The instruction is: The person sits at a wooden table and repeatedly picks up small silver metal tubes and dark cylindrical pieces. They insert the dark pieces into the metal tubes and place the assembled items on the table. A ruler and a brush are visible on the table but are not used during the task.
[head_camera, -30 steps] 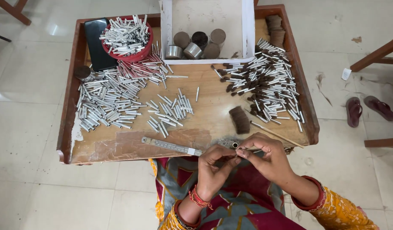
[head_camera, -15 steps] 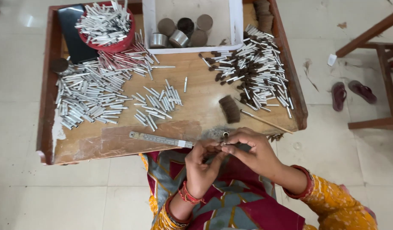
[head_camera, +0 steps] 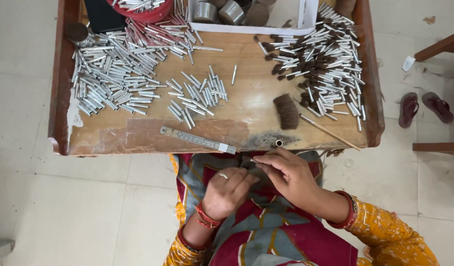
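One big heap of silver tubes (head_camera: 116, 69) far left, too many to count; one metal ruler (head_camera: 197, 139) near it. Left hand (head_camera: 227, 192) curled shut, contents hidden. Right hand (head_camera: 291, 175) pinches one thin stick (head_camera: 251, 159) over the lap. One brown hair tuft (head_camera: 287, 111), two sandals (head_camera: 423, 107) right.

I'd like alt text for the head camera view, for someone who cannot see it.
Seen from above, a person's left hand and right hand meet over their lap, pinching something small beside a wooden table. The table holds heaps of small metal tubes, brown-tipped tubes, a metal ruler and a brown bristle tuft.
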